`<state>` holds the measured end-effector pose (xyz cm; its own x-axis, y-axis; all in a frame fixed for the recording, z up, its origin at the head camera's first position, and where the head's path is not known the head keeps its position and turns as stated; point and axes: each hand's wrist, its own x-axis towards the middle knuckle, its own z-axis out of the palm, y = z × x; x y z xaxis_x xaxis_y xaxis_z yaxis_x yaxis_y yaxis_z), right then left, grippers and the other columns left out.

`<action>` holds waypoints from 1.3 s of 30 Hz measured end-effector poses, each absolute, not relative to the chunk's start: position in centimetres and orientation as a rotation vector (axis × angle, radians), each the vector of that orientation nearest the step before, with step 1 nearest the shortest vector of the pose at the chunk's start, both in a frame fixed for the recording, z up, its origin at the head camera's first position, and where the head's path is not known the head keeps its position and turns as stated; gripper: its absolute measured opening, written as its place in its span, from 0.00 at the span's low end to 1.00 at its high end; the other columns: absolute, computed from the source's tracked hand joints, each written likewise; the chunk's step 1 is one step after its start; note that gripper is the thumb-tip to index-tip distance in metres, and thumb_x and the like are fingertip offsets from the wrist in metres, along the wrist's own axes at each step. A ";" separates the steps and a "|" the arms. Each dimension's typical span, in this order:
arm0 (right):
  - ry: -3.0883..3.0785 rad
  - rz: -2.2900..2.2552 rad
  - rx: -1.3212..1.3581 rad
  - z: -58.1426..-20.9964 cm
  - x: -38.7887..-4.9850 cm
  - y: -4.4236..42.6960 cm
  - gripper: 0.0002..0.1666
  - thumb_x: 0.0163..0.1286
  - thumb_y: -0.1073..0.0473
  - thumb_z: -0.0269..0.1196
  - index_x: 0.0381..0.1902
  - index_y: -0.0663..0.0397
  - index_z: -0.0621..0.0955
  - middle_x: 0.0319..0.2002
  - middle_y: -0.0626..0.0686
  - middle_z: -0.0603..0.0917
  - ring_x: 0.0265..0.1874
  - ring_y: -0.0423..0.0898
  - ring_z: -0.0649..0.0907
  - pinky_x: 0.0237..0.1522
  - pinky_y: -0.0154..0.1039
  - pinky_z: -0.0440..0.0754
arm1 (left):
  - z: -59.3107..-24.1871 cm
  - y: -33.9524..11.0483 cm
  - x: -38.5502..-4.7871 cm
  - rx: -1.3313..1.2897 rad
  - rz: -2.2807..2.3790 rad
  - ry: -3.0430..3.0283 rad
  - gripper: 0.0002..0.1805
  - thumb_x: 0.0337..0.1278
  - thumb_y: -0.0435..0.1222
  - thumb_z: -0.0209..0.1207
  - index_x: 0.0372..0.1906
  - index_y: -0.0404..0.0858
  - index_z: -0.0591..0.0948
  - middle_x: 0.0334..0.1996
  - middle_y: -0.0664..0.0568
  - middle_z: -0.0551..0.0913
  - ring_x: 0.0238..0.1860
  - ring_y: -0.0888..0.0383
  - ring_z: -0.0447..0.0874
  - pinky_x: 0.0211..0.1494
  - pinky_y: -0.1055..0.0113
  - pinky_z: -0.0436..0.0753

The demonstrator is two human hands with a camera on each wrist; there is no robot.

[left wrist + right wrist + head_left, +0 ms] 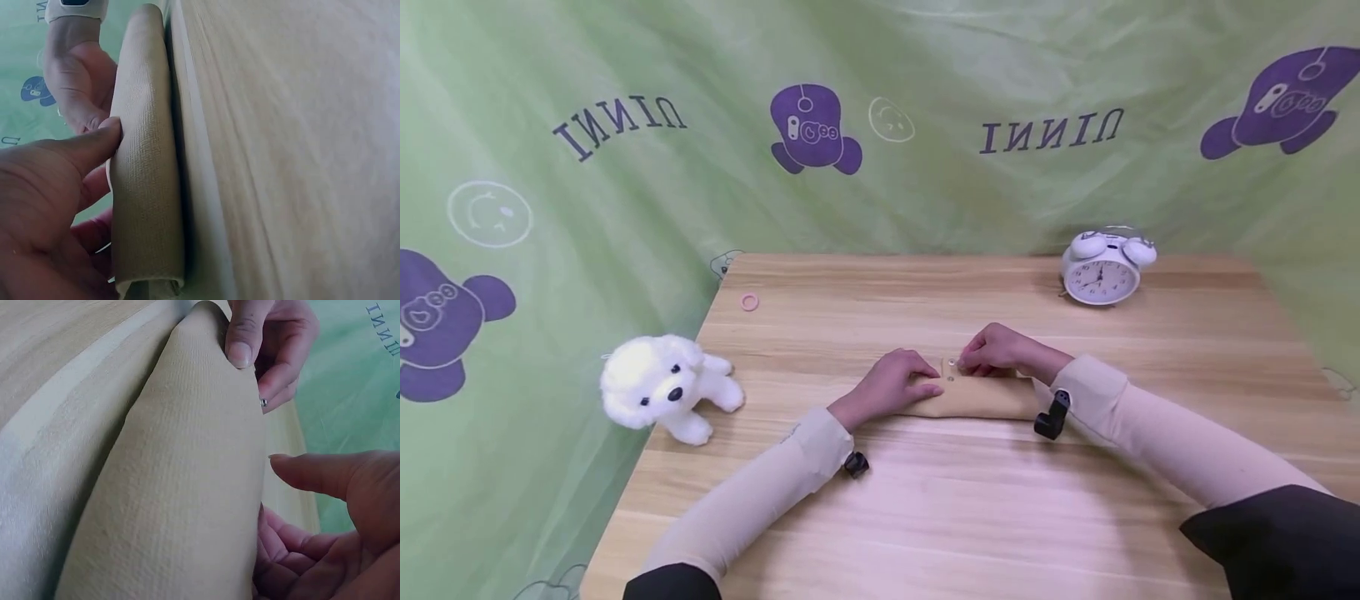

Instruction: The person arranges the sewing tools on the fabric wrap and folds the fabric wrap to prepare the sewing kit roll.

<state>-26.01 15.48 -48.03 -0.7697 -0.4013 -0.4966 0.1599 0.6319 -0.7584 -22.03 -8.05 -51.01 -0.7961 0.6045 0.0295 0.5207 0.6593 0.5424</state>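
A tan snap pouch (977, 398) with a ribbed surface lies folded into a long shape near the table's middle. A small tab (947, 365) with a metal snap stands up at its far edge, and another snap shows just below. My left hand (895, 383) grips the pouch, thumb on the near face and fingers behind, as the left wrist view also shows. My right hand (996, 348) is at the far edge, right of the tab. In the right wrist view its thumb (312, 475) stands apart from the pouch, while its bent fingers (300, 550) reach behind it.
A white plush dog (658, 383) sits at the table's left edge. A pink ring (749, 302) lies at the back left, and a white twin-bell alarm clock (1103, 271) stands at the back right. Green printed cloth (925, 192) hangs behind the wooden table (925, 508).
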 end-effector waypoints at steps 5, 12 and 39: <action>2.325 -1.058 -0.222 -47.5 -25.2 14.7 0.12 0.65 0.60 0.67 0.40 0.65 0.87 0.25 0.49 0.88 0.22 0.37 0.81 0.27 0.31 0.78 | -51.2 -8.1 -22.0 0.954 0.820 2.744 0.14 0.60 0.48 0.67 0.46 0.46 0.89 0.44 0.56 0.90 0.50 0.58 0.85 0.61 0.59 0.77; 2.590 -0.911 -0.321 -46.8 -24.7 13.5 0.11 0.62 0.61 0.67 0.40 0.61 0.86 0.35 0.56 0.89 0.24 0.39 0.81 0.29 0.30 0.76 | -51.3 -7.7 -22.2 0.950 0.822 2.720 0.14 0.60 0.49 0.67 0.47 0.47 0.88 0.48 0.56 0.89 0.58 0.54 0.81 0.76 0.34 0.56; 2.454 -1.156 -0.507 -47.8 -22.9 14.7 0.08 0.63 0.62 0.71 0.38 0.62 0.89 0.33 0.55 0.91 0.30 0.35 0.79 0.36 0.28 0.75 | -51.2 -7.7 -22.3 0.873 0.827 2.626 0.12 0.62 0.48 0.66 0.44 0.47 0.86 0.49 0.55 0.87 0.61 0.52 0.78 0.79 0.35 0.47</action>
<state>-22.91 14.65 -47.80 -0.8630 -0.4709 -0.1831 -0.1588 0.5968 -0.7866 -22.30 -7.70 -51.23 -0.7883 0.6126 -0.0576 0.4690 0.6589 0.5881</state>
